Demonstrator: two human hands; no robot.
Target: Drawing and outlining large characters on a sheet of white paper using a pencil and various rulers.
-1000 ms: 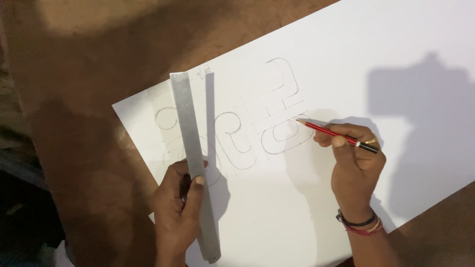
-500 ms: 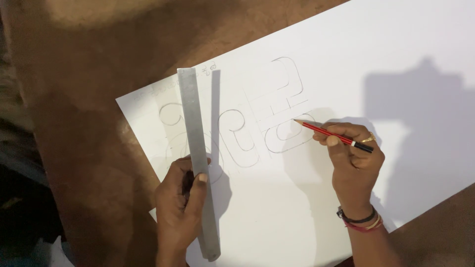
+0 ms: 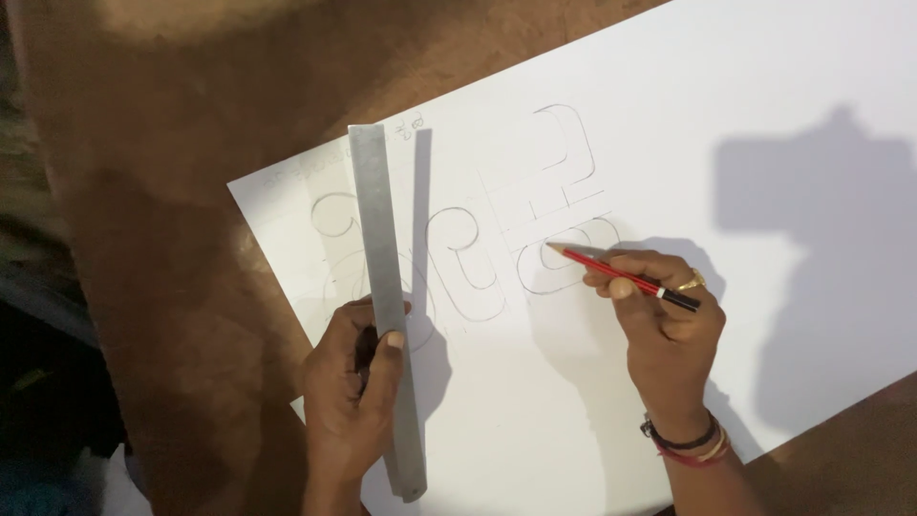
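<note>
While pencil point(image 3: 621, 274) holds, ruler point(image 3: 386, 306) edged right, left hand point(image 3: 349, 401) gripping

Ruler point(image 3: 387, 296): brushed grey metal. Sheet point(image 3: 745, 124): matt white paper. Pencil point(image 3: 621, 274): glossy red lacquer. Floor point(image 3: 191, 287): rough brown.

Ruler point(image 3: 387, 306) lies on paper point(image 3: 764, 115) left of pencil point(image 3: 621, 275), perhaps raised.

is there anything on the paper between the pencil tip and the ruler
No object lies there. Between the red pencil in the right hand and the metal ruler held by the left hand, only bare white sheet with pencilled outlines shows.
</note>
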